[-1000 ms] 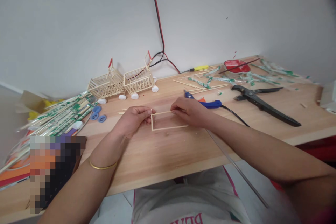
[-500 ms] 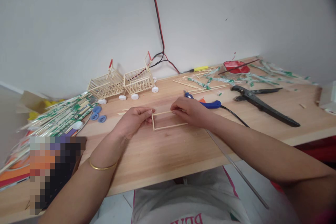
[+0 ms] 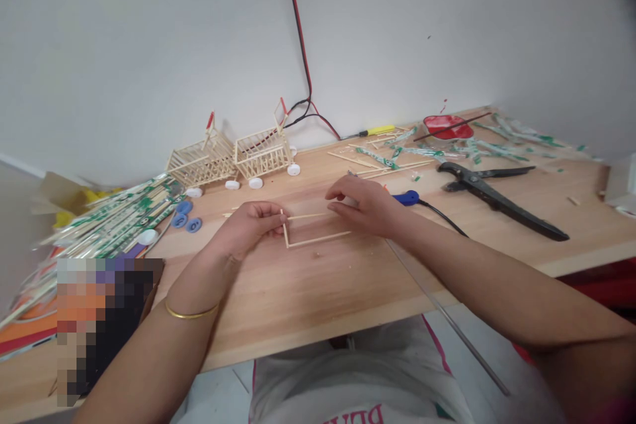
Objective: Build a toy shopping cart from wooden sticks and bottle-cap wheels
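Note:
A small frame of thin wooden sticks (image 3: 318, 239) lies flat in front of me; its right end is hidden under my right hand. My left hand (image 3: 256, 225) pinches the frame's left corner between thumb and fingers. Over the frame's right side, my right hand (image 3: 362, 205) has its thumb and index finger apart, with nothing seen between them. Just behind that hand is a blue glue gun (image 3: 407, 198), mostly covered, with a black cord. Two miniature stick carts (image 3: 201, 162) with white wheels and red handles stand beyond my left hand.
Blue wheels (image 3: 179, 219) and wrapped sticks (image 3: 144, 212) lie to the left, near a dark box (image 3: 124, 318). Black pliers-like cutters (image 3: 497, 199) rest at the right. Behind are a yellow-handled tool (image 3: 380, 130), a red piece (image 3: 447, 127) and torn wrappers. A metal rod (image 3: 462, 334) overhangs the front edge.
My right thumb and index finger have parted and come off the upper stick. The frame's left end has shifted slightly left with my left hand.

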Available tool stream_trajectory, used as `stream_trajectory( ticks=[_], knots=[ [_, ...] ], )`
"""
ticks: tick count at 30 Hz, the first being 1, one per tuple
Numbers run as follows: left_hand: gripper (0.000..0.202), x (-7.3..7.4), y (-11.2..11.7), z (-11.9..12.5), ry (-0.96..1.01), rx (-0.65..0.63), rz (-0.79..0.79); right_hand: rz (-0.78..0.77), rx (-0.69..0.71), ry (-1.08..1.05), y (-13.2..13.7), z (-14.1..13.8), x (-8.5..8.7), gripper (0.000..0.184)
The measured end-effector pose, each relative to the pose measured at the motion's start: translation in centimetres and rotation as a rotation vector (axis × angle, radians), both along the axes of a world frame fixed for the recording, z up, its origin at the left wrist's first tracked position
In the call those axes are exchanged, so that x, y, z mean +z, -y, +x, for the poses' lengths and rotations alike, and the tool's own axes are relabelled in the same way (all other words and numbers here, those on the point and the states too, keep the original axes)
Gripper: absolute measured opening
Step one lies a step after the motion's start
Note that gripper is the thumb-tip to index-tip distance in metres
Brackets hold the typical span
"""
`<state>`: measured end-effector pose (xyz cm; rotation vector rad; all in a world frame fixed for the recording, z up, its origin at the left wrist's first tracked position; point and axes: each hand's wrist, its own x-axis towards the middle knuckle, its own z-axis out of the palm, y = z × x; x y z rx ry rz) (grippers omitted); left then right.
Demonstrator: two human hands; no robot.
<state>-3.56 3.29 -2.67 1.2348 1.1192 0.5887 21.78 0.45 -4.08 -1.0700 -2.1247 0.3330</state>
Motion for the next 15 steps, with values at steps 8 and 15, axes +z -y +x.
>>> stream_trajectory(
  ticks=[8,15],
  knots=[
    [0.017,2.2,-1.5,-2.8,0.126,0.053,0.012,0.044,-0.184,-0.178,-0.3,0.6,0.4,0.013],
    [0.007,2.3,-1.6,-2.9,0.225,0.033,-0.064,-0.026,-0.153,-0.116,-1.0,0.3,-0.8,0.01]
  ],
)
